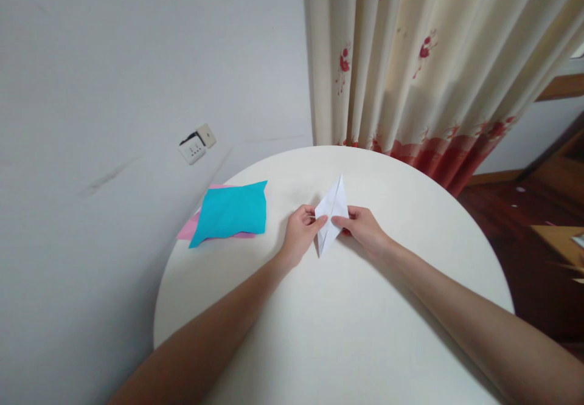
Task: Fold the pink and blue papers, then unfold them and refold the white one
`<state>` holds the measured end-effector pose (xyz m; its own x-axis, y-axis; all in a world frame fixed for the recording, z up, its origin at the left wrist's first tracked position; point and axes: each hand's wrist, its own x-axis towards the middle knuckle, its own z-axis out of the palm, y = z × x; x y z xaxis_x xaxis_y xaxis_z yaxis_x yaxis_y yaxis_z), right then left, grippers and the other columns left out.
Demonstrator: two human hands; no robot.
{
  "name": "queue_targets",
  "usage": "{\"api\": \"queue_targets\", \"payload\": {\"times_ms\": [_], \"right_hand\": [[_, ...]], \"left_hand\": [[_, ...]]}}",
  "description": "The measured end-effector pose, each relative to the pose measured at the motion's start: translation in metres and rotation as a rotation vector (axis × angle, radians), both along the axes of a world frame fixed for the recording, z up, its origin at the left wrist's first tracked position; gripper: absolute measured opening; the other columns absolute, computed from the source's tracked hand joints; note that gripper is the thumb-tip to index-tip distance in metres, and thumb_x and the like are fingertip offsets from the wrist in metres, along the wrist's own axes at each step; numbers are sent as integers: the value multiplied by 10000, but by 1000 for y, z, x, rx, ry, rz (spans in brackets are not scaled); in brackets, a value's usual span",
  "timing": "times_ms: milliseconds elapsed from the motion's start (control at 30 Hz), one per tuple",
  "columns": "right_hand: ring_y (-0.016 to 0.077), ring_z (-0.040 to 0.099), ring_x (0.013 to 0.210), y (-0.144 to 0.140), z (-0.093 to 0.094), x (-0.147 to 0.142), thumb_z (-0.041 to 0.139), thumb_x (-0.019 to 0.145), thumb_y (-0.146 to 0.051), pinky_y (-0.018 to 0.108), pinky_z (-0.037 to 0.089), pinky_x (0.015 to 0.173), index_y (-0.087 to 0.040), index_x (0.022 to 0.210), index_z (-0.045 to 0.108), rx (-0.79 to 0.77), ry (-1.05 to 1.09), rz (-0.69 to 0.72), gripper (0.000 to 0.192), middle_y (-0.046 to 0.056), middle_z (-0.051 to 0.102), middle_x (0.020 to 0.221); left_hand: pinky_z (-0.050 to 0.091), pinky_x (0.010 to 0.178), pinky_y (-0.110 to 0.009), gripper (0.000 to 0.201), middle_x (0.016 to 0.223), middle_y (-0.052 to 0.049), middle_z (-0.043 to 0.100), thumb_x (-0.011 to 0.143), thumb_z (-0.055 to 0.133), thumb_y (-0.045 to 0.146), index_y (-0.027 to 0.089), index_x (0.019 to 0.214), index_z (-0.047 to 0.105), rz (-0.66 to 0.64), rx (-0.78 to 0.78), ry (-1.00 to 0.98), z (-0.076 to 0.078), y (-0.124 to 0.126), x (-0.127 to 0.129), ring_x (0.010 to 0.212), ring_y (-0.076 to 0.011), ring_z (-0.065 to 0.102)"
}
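A sheet of white paper [336, 201], folded into a narrow diamond with a crease down its middle, is held just over the white round table [347, 332]. My left hand [301, 228] pinches its left side, thumb on top and fingers curled at the edge. On the opposite side my right hand [362, 225] grips it too, with the thumb laid on the front and the fingers behind. The lower fingers of both hands are partly hidden by the paper.
Left of my hands lie a blue sheet [235, 210] and a pink sheet [188, 228] under it. A wall socket [192, 149] sits on the pale wall beyond the table edge. A cream curtain with red flowers [410, 76] hangs behind the table.
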<state>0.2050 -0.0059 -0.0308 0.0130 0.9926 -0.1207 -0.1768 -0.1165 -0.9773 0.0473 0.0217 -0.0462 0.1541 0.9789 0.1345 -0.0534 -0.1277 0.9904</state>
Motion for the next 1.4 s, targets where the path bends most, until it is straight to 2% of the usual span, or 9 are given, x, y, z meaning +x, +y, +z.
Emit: {"api": "queue_targets", "payload": {"times_ms": [167,333,433,567,633,700,967,1167,1400], "right_hand": [[172,612,726,0,0,1,745,714,-349,278,452,622,-129,852,708,7,16,41,262,94,720,862],[168,593,692,0,1,1,634,806,-557,279,454,582,-143,811,673,-29,128,28,416,93,685,813],[174,604,719,1,1,0,671,780,-528,277,457,592,-158,849,667,4,67,0,377,83,681,832],[171,601,727,3,-1,1,755,695,-452,278,461,595,-194,975,637,102,-123,-174,399,53,661,883],[155,574,704,4,-2,2,770,672,-418,279,460,605,-197,949,621,227,-218,-300,385,38,637,884],[144,545,679,5,-2,3,756,685,-400,278,449,617,-187,861,622,333,-306,-336,308,27,623,827],[123,473,555,2,-3,-3,732,698,-405,262,360,526,-169,618,600,243,-247,-187,282,-4,577,596],[179,607,671,2,-6,-5,732,693,-349,295,446,622,-125,779,715,222,-118,-129,240,65,710,779],[129,522,540,-2,2,-8,699,685,-298,259,393,518,-137,720,689,174,-142,-135,166,18,657,645]], "left_hand": [[438,591,-232,264,723,-12,672,728,760,371,153,772,617,18,-4,63,2,-2,-1,651,-144,618],[416,583,-224,247,698,1,649,741,743,365,159,733,606,33,1,32,1,-1,-2,643,-136,595],[417,587,-220,228,719,2,649,751,728,352,161,741,604,54,10,12,2,-1,-3,655,-132,588],[414,586,-216,202,716,10,636,761,709,335,167,762,596,113,50,31,3,-1,-2,648,-124,574],[408,582,-211,193,700,20,616,772,697,326,170,757,586,142,91,49,4,-1,-1,639,-116,559],[399,572,-205,190,684,28,595,781,689,321,172,745,577,161,134,71,6,-2,-1,627,-109,543],[427,597,-210,192,670,35,563,778,694,320,187,740,561,110,201,100,8,-6,2,629,-112,530],[466,679,-229,118,764,3,621,794,684,295,191,819,635,117,319,226,9,-10,2,736,-141,589],[471,642,-218,102,966,-55,656,776,684,181,186,878,694,139,457,331,10,-9,0,879,-165,621]]}}
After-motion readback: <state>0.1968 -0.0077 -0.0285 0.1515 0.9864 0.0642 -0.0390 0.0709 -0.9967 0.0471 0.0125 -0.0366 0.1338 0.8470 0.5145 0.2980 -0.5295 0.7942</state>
